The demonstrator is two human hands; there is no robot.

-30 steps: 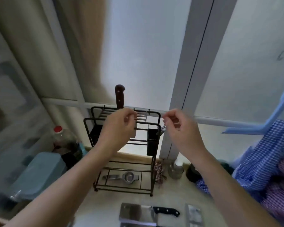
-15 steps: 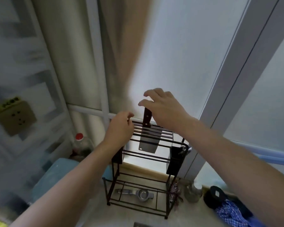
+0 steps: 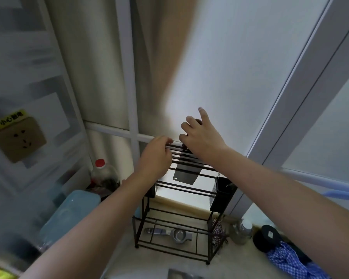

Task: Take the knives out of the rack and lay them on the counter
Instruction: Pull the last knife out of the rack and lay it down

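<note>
One flat rectangular steel cleaver (image 3: 184, 174) hangs in the black wire rack (image 3: 181, 200), right hand (image 3: 201, 135) half-curled around its dark handle, left hand (image 3: 155, 158) gripping the top bars.

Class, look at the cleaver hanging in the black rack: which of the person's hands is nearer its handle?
Right. The right hand is around the cleaver handle; the left hand is on the rack bars beside it.

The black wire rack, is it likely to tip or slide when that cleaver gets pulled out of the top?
The black wire rack looks tall, thin-barred and nearly empty, so probably light and tippy. The left hand on its top rail likely steadies it. The broad cleaver seems heavy and may snag the bars.
</note>
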